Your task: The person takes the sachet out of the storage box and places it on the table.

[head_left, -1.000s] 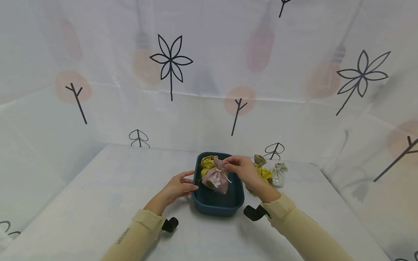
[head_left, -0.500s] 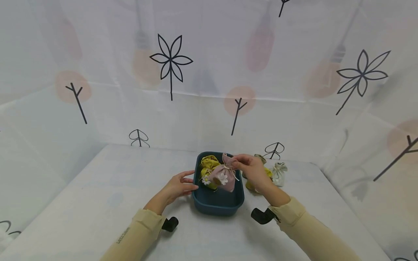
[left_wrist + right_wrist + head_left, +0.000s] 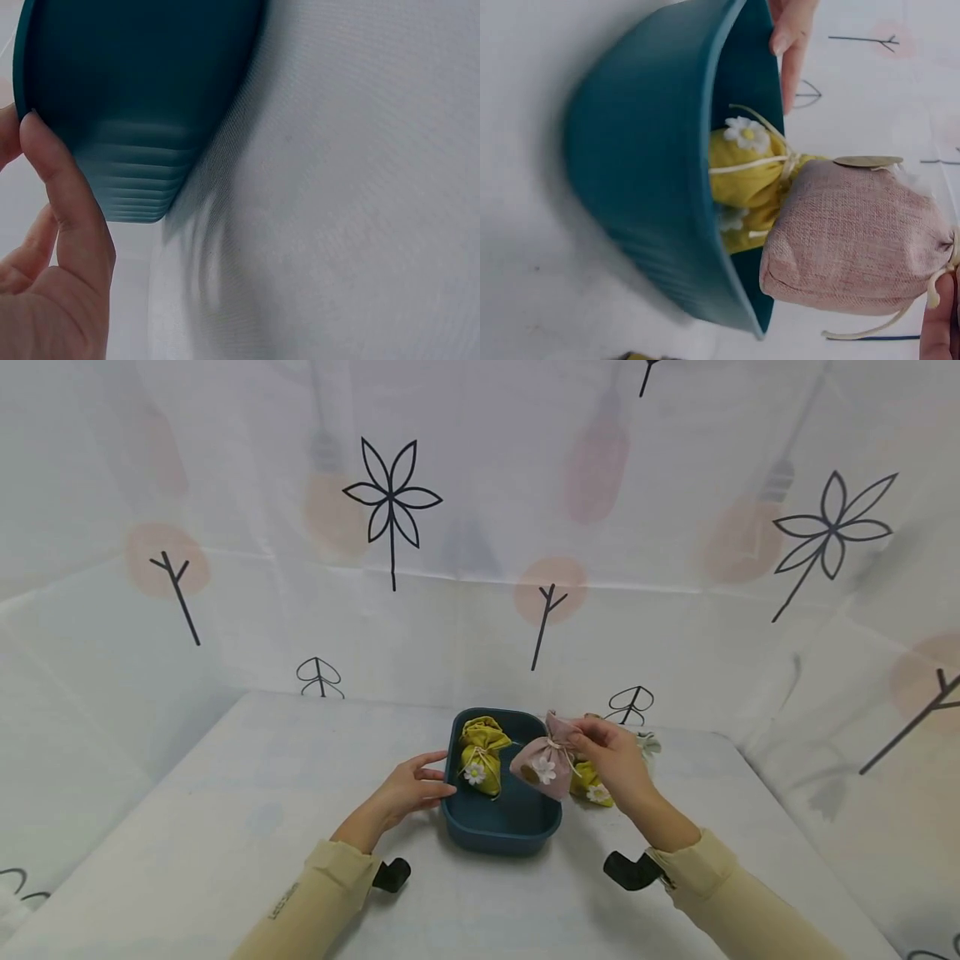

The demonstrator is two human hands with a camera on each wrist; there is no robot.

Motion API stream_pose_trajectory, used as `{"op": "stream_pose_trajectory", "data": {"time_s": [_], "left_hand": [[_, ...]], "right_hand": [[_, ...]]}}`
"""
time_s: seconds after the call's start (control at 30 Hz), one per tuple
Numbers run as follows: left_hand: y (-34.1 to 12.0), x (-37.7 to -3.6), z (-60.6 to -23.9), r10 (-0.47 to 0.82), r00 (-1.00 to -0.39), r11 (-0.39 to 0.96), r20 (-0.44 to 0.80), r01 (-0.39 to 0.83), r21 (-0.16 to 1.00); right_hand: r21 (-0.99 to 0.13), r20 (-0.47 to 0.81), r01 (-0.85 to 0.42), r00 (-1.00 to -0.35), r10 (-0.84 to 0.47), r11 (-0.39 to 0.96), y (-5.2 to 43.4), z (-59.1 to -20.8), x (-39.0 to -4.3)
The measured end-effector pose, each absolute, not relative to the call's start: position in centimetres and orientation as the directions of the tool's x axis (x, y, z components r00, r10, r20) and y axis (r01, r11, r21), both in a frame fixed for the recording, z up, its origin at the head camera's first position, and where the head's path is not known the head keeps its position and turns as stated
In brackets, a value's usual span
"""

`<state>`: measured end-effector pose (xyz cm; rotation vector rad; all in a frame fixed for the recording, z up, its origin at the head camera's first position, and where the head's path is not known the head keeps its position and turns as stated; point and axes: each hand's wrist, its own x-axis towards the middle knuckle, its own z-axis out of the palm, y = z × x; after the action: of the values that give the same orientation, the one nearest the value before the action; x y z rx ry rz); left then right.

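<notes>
Sleeve lettering (image 3: 283, 901) blurs; right fingers (image 3: 589, 746) pinch pink pouch (image 3: 542, 766), left fingers (image 3: 438, 791) spread against tub (image 3: 498, 842).

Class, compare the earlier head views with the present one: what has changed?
The right hand has moved rightward, carrying the pink pouch it already held toward the right side of the blue bin. This uncovers more of the yellow pouches inside. Nothing was newly grasped or released. The left hand, at the bin's left side, and the bin itself stayed in place.
</notes>
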<state>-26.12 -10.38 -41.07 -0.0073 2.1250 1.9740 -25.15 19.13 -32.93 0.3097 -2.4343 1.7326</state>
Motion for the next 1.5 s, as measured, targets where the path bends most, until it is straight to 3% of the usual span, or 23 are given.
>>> {"op": "stream_pose_trajectory", "data": {"time_s": [0.8,1.03,1.33,1.5], "left_hand": [[-10.3,-26.2,-41.1,0.160,-0.969,0.089,-0.188,-0.176,0.980],[-10.3,-26.0,-40.9,0.154,-0.970,0.087,-0.187,-0.176,0.981],[-10.3,-26.2,-41.2,0.162,-0.969,0.074,-0.185,-0.176,0.982],[-10.3,-26.2,-41.2,0.156,-0.970,0.084,-0.188,-0.177,0.981]], "right_hand": [[-0.879,0.307,-0.279,-0.952,0.011,0.386,24.5,-34.8,-23.5],[-0.889,0.324,-0.308,-0.946,-0.012,0.340,26.4,-35.7,-23.8],[-0.849,0.276,-0.248,-0.961,-0.009,0.465,28.1,-35.7,-23.9],[-0.849,0.281,-0.248,-0.960,0.001,0.467,29.1,-36.3,-23.9]]}}
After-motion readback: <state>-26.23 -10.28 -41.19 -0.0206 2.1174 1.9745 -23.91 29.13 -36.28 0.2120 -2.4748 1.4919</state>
